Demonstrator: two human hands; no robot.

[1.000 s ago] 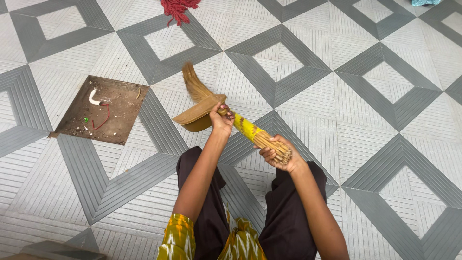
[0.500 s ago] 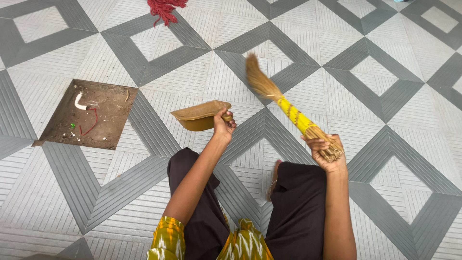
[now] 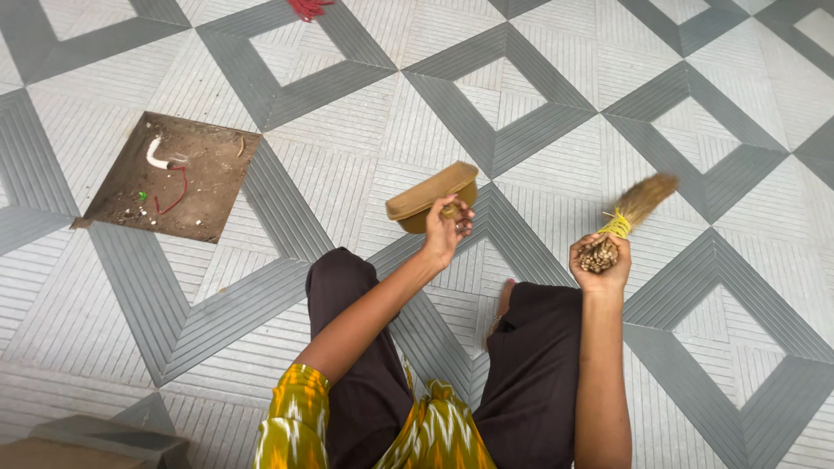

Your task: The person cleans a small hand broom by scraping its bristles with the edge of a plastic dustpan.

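Two hands busy: my left hand point(image 3: 447, 227) grips the tan dustpan point(image 3: 432, 196), my right hand point(image 3: 599, 260) clasps the broom point(image 3: 627, 217), sweeping seemingly unfinished beside the dirt-filled floor opening point(image 3: 174, 178).

No labels, signs or screens show here (only a brown box corner point(image 3: 52, 452), bottom left).
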